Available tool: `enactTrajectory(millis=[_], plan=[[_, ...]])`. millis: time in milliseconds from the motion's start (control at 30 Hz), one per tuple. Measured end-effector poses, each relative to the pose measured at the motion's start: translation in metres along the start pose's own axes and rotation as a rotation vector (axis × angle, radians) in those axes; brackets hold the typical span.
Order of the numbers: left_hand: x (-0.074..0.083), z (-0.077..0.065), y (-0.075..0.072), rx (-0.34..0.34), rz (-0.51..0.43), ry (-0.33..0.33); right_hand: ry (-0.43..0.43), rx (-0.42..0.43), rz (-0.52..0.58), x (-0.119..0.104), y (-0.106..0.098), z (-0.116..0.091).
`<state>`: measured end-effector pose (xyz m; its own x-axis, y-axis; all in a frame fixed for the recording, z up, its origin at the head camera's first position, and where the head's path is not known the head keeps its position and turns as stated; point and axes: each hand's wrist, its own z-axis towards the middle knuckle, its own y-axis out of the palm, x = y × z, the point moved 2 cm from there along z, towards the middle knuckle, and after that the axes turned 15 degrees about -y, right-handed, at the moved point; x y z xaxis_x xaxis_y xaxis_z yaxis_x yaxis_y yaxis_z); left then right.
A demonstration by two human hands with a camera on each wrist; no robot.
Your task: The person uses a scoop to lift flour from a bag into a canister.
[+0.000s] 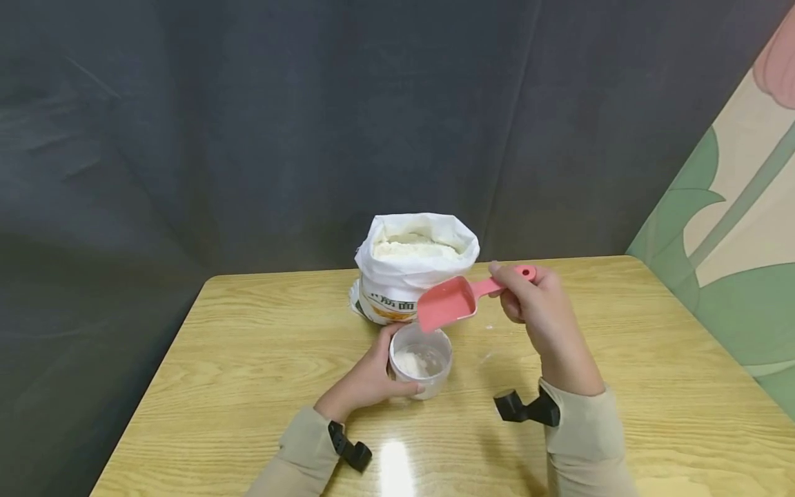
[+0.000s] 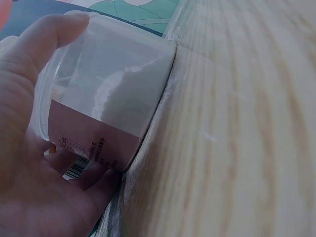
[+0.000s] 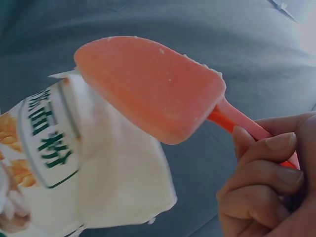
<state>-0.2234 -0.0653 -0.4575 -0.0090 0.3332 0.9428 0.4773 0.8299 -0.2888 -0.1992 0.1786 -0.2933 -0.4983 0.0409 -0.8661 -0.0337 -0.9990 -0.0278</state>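
My right hand (image 1: pixel 537 300) grips the handle of a pink scoop (image 1: pixel 446 304), its blade tilted above a clear plastic jar. A little white powder clings to the scoop's edge in the right wrist view. The jar (image 1: pixel 421 381) stands upright on the table, with white powder (image 2: pixel 131 89) heaped inside and a pinkish label (image 2: pixel 91 136) on its side. Round the jar's left side curls my left hand (image 1: pixel 373 376), thumb in front and fingers behind. Just behind the jar is an open white bag (image 1: pixel 413 273), nearly full of pale flour-like powder (image 1: pixel 415 248).
The wooden table (image 1: pixel 261 359) ends at a dark curtain (image 1: pixel 298 138) close behind the bag. To the right is a wall with a painted flower pattern (image 1: pixel 733 228). Small specks of powder (image 1: pixel 489 326) lie right of the jar.
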Motion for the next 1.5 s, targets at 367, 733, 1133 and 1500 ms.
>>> enactTrajectory(millis=[367,733,1133,1500], plan=[[0.001,0.001,0.0,0.005,-0.011,0.004,-0.152,0.061,0.011,-0.036,-0.001,0.031],[0.0,0.002,-0.002,-0.01,-0.02,0.0,-0.105,0.089,0.005,-0.04,0.005,0.064],[0.001,0.0,0.0,0.009,0.01,-0.021,0.003,0.064,-0.332,-0.016,0.026,0.095],[0.0,0.001,0.0,-0.001,-0.017,-0.013,0.082,-0.078,-0.55,0.006,0.05,0.109]])
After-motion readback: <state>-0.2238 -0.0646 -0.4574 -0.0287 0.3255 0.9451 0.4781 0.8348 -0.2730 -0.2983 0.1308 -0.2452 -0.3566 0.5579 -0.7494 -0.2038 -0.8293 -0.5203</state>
